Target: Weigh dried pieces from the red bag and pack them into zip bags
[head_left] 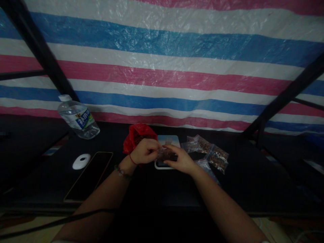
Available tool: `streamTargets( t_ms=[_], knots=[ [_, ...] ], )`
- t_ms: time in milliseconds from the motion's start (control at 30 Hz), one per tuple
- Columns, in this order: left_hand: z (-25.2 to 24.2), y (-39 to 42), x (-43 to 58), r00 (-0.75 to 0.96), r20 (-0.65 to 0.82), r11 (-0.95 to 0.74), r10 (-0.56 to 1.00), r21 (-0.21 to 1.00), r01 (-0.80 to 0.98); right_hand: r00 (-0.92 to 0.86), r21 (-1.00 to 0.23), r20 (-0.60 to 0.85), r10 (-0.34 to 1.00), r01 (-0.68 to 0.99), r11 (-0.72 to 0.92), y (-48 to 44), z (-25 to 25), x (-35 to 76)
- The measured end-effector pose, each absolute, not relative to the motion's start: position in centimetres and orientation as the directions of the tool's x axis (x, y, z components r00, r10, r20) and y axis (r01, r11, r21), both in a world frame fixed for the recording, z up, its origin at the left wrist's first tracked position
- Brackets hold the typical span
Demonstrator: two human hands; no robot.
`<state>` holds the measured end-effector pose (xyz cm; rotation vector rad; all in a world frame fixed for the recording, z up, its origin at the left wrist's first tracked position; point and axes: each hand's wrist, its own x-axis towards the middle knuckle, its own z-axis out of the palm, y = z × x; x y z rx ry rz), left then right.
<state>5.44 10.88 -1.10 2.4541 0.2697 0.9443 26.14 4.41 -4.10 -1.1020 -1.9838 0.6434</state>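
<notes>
Both hands meet over a small pale scale-like device (174, 140) on the black table. Between them is a small clear plastic bag (165, 154) with brownish contents. My left hand (145, 151) pinches the bag's upper left edge; a red string and a beaded bracelet circle that wrist. My right hand (181, 160) holds the bag's right side between thumb and fingers. Just behind my left hand sits an open red plastic bag (134, 136) with dark bits inside. Filled clear bags (219, 158) lie to the right of my right hand.
A large clear bottle (79, 118) stands at the back left. Nearer are a white oval object (81, 161) and a dark phone (89, 177) on the black table (243, 189). A striped plastic sheet (177, 81) hangs behind, with slanted dark posts on both sides.
</notes>
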Motion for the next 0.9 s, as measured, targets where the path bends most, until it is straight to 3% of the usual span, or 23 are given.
streamTargets(
  t_ms=[133,233,300,400,467,533,700,900],
  knots=[
    [-1.0,11.7,4.2,0.663,0.603,-0.869,0.444,0.471,0.153,-0.261,-0.835,0.320,0.911,0.376,0.401,4.9,-4.7,25.4],
    [-1.4,12.6,3.6,0.488,0.632,-0.798,0.602,0.480,0.363,-0.103,-0.893,0.319,0.942,0.300,0.335,5.6,-4.7,24.8],
    [-1.9,13.3,3.3,0.305,0.652,-0.708,0.694,0.539,0.457,-0.030,-0.897,0.314,0.949,0.317,0.307,6.2,-4.2,24.5],
    [-2.7,14.3,2.8,0.118,0.700,-0.663,0.705,0.590,0.461,-0.028,-0.864,0.303,0.953,0.414,0.287,7.0,-2.6,24.0],
    [-3.0,14.7,2.4,0.150,0.726,-0.703,0.671,0.559,0.440,-0.066,-0.814,0.306,0.950,0.499,0.297,7.7,-1.4,23.7],
    [-3.0,14.8,2.1,0.290,0.711,-0.752,0.641,0.506,0.421,-0.098,-0.749,0.324,0.941,0.581,0.318,8.5,-0.5,23.2],
    [-2.7,14.3,2.6,0.570,0.563,-0.800,0.598,0.383,0.461,-0.182,-0.677,0.325,0.928,0.641,0.362,10.9,0.3,21.9],
    [-3.6,14.4,4.0,0.494,0.491,-0.672,0.718,0.302,0.677,-0.095,-0.740,0.282,0.955,0.611,0.280,12.8,0.4,21.1]
  ],
)
